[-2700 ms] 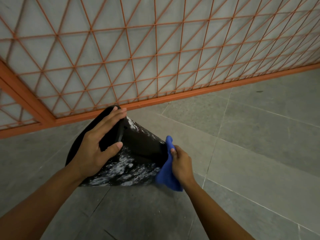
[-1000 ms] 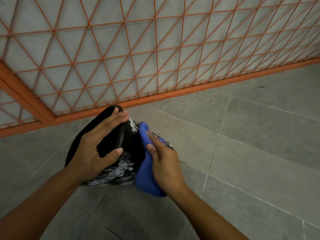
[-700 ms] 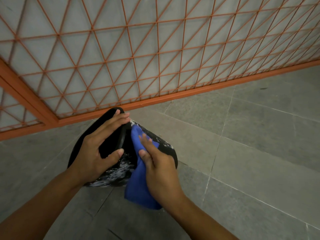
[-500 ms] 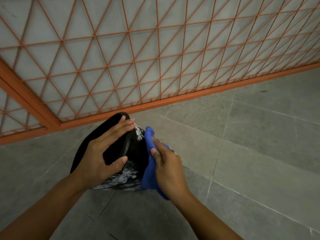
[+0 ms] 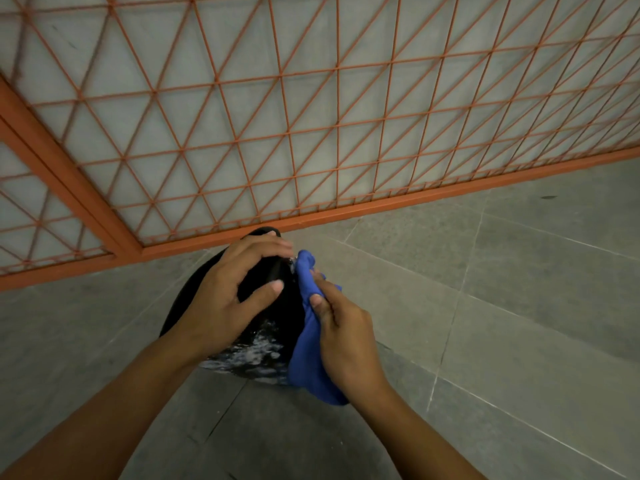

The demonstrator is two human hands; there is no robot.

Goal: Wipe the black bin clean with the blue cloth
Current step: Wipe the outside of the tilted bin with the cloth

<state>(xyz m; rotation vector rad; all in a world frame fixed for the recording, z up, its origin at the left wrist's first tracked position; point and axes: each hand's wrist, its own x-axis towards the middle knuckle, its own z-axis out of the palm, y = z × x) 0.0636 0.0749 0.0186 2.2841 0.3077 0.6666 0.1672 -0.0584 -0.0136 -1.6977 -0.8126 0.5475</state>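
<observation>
- Head view: the left hand (image 5: 221, 299) is bracing the black bin (image 5: 273, 341) on the floor (image 5: 485, 306), fingers (image 5: 263, 245) curled over its rim; a slip is likely to be rolling it.
- The right hand (image 5: 346, 337) is pinching the bunched blue cloth (image 5: 308, 344) against the bin's side; white residue (image 5: 256, 355) is risking smearing.

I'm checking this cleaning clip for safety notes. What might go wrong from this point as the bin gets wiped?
1. The black bin looks wet, with white streaks low on its side; the left hand gripping its rim may slip, letting it drop onto the tiled floor.
2. The blue cloth is bunched in the right hand, so it may smear rather than lift the residue.
3. The orange mesh fence stands close behind; knuckles may knock it.
</observation>
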